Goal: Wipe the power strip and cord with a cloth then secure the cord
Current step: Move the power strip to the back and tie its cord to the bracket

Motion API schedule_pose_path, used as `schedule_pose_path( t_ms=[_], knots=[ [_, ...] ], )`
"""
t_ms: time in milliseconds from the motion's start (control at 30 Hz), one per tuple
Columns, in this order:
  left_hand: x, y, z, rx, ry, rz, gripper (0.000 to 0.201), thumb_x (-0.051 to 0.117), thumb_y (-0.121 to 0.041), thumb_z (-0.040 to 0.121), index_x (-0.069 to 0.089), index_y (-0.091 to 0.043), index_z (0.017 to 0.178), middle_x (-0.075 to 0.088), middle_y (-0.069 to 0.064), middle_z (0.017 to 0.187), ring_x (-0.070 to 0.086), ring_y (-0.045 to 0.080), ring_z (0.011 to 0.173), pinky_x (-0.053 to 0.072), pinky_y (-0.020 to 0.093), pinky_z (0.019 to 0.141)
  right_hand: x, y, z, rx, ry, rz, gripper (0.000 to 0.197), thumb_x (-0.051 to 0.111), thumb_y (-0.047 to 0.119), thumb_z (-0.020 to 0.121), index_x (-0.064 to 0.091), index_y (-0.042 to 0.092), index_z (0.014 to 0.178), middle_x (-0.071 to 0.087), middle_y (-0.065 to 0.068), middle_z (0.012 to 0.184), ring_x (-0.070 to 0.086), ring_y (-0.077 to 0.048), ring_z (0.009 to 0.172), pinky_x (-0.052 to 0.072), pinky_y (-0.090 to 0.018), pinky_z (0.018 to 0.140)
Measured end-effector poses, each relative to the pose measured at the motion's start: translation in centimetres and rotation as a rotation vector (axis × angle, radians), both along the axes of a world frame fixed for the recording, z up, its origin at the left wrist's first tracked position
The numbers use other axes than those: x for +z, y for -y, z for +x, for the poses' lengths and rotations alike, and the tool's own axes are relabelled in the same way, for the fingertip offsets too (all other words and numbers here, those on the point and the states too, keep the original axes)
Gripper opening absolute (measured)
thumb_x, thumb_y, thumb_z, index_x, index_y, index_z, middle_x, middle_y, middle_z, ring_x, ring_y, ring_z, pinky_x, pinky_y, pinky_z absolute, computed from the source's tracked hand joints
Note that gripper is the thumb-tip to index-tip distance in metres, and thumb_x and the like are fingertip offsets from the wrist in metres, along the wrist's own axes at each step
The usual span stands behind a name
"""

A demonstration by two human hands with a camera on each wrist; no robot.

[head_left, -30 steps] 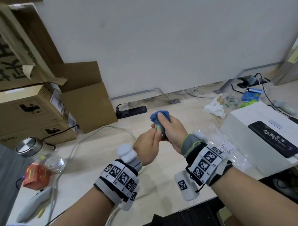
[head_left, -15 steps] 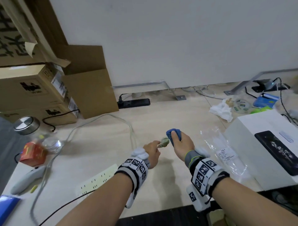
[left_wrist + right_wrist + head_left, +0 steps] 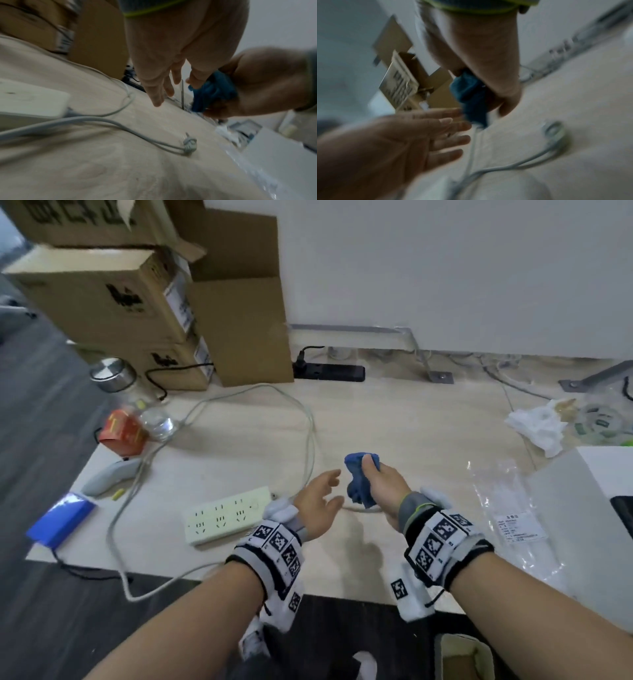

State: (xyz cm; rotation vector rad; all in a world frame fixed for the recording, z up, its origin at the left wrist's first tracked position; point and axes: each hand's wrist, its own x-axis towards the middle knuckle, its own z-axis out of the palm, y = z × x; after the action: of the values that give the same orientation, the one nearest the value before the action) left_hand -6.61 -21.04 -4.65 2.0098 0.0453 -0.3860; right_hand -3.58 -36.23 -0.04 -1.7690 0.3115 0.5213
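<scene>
A white power strip (image 3: 226,515) lies flat on the light wooden table, just left of my left wrist. Its grey cord (image 3: 310,436) loops away across the table and back, and the plug (image 3: 241,146) rests on the tabletop below my hands. My right hand (image 3: 380,484) grips a bunched blue cloth (image 3: 359,479), thumb on top. My left hand (image 3: 322,494) hovers beside the cloth with its fingers spread and holds nothing. In the right wrist view the cloth (image 3: 471,97) hangs from my fist, above the cord (image 3: 513,165).
Cardboard boxes (image 3: 137,292) stack at the back left, with a black power strip (image 3: 329,371) beside them. A glass jar (image 3: 147,412), a red box (image 3: 123,433) and a blue pack (image 3: 61,522) sit left. A white box (image 3: 589,508), plastic bag (image 3: 513,515) and crumpled tissue (image 3: 537,426) lie right.
My left hand has let go of the plug, which now lies on the table. Both hands have come lower, the cloth staying in my right hand. The head view has tilted down.
</scene>
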Motion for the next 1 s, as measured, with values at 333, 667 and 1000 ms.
schedule_pose_path(
  t_ms=[333,667,1000],
  knots=[
    [4.2,-7.9,-0.9,0.268,-0.328,-0.568,0.034,0.048,-0.037,0.096,0.061,-0.007,0.108,0.068,0.009,0.098,0.069,0.019,0.094,0.057,0.033,0.078,0.0,-8.6,0.7,0.123,-0.212,0.566,0.042,0.065,0.033,0.085,0.059,0.002,0.113,0.063,-0.027,0.102,0.059,-0.037,0.091,0.046,-0.056,0.093],
    [3.1,-18.6,1.6,0.443,-0.205,-0.497,0.025,0.042,-0.005,0.099,0.062,0.007,0.106,0.065,0.029,0.098,0.063,0.035,0.083,0.056,0.042,0.073,-0.2,-18.4,4.4,0.153,-0.039,-0.076,0.017,0.048,0.009,0.09,0.061,0.013,0.1,0.066,-0.01,0.091,0.062,-0.024,0.083,0.053,-0.032,0.072],
    [1.7,-29.0,2.7,0.596,-0.367,-0.693,0.016,0.046,-0.02,0.095,0.058,-0.01,0.092,0.057,0.015,0.09,0.058,0.029,0.085,0.048,0.038,0.074,-1.1,-27.5,5.9,-0.059,-0.115,0.156,0.016,0.047,0.018,0.096,0.062,0.014,0.096,0.067,-0.011,0.096,0.063,-0.026,0.083,0.05,-0.037,0.072]
  ],
)
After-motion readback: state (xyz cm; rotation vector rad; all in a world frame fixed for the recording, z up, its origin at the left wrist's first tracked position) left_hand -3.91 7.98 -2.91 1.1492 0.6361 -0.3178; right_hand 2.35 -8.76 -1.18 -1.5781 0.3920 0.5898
